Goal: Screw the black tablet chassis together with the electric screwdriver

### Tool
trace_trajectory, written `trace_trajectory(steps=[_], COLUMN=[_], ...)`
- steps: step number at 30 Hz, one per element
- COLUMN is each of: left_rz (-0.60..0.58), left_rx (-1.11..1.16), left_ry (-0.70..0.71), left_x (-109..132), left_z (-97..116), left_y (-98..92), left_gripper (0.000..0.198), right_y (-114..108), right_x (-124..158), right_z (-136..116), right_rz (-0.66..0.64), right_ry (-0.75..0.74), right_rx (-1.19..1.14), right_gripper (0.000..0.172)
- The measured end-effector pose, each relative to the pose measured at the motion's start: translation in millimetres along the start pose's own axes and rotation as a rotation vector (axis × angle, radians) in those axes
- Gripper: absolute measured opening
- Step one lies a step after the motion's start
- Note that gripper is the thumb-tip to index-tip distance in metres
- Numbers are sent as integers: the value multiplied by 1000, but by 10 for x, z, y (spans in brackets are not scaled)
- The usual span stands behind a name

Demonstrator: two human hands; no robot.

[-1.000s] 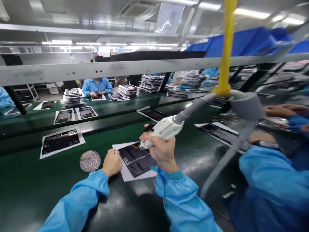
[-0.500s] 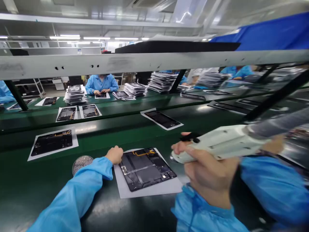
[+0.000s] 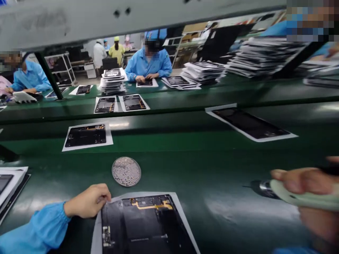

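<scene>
Near the lower middle lies a dark tablet housing (image 3: 143, 225) with an orange flex cable along its far edge. It rests on a white paper sheet (image 3: 182, 225); the near part is cut off by the frame. My left hand (image 3: 88, 201) pinches the sheet's far left corner between closed fingers, by the housing's corner. At the right edge my right hand (image 3: 309, 181) is wrapped round a pale green electric screwdriver (image 3: 293, 199), its thin bit pointing left above the table. A round dimpled screw tray (image 3: 126, 171) sits just beyond the sheet, holding small dark bits.
Another housing (image 3: 86, 135) on paper lies at far left, and one more (image 3: 249, 123) at right, both on the green bench (image 3: 185, 165). A stack (image 3: 10, 187) stands at the left edge. A grey beam (image 3: 79, 24) crosses above; a co-worker (image 3: 149, 63) sits opposite.
The view has turned left and down. My left hand has brought the sheet and housing closer to me, clear of the tray. The screwdriver in my right hand is now farther right of the housing.
</scene>
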State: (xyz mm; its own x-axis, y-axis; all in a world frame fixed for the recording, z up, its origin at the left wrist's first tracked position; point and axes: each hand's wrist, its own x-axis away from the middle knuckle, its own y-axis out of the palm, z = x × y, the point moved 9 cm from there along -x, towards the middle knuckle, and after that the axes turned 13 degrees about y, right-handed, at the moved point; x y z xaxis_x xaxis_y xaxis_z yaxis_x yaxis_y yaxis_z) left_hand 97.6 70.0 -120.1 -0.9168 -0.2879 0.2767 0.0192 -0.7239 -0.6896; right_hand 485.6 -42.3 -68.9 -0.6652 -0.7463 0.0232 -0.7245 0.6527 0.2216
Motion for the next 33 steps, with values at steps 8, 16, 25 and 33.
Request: trace_trajectory(steps=[8,16,25,33], left_rz=[-41,285,375,374], left_rx=[-582,-569,-476,-464], left_ry=[221,375,393,402], left_x=[-185,-336,-488,-579], left_z=[183,253,339,426], left_y=[252,246,304,332], left_gripper=[9,12,11,15], right_y=[1811,2288,2130,2047], right_x=[32,38,-20,-56], right_z=[626,1166,1368,1333], right_rz=[-181,-290,-289,-283], right_ry=[180,228,272,262], right_rx=[-157,-120,-104,-93], right_gripper=[21,15,18,19])
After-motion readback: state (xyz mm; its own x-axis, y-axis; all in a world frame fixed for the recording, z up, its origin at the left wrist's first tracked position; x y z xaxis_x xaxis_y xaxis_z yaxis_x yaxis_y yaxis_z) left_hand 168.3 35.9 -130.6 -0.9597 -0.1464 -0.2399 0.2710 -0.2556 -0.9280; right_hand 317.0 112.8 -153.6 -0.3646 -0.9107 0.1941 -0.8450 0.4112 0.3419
